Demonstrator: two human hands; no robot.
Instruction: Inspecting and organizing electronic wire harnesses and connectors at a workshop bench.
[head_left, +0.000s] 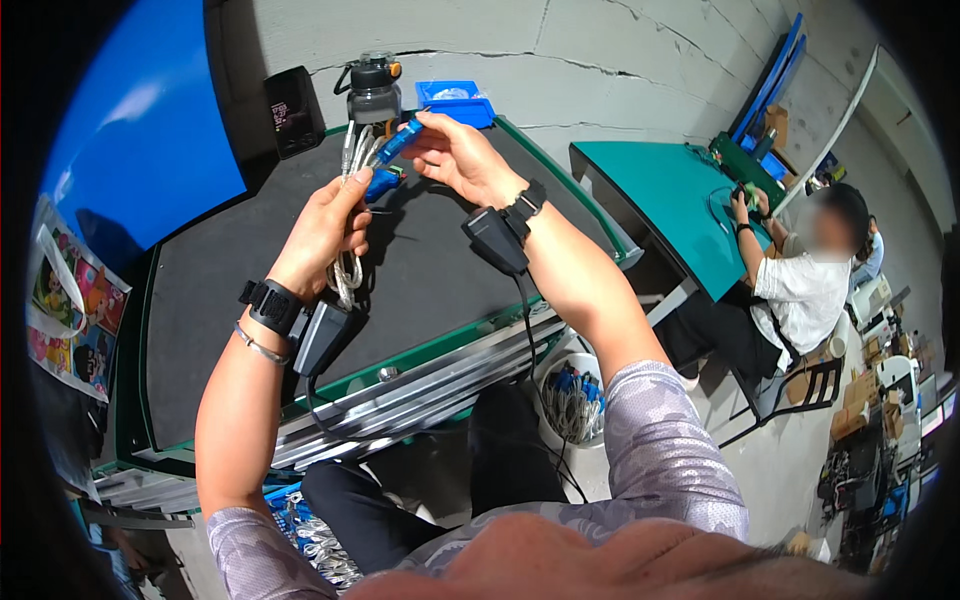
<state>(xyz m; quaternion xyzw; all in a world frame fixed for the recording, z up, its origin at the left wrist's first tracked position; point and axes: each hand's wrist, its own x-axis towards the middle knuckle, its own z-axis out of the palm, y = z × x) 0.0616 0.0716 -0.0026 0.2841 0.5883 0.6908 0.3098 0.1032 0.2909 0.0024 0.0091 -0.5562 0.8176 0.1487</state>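
Observation:
A looped bundle of clear-grey cable (346, 278) is gripped in my left hand (330, 222), above the dark mat. Its loops stick out above and below my closed fingers. My right hand (457, 160), up and to the right, pinches a blue connector (398, 143) between thumb and fingers. That connector tilts down toward my left hand and meets the top of the bundle. A second blue connector (382, 184), with a bit of green at its end, shows just beside my left fingers. Both wrists wear black straps with small dark boxes and wires.
Behind my hands stand a dark bottle (374, 98), a blue tray (460, 103) and a black device with a screen (292, 112). A white bucket (549, 425) of blue-ended cables stands below the table edge. At right, a person (800, 290) sits by a green table (650, 190).

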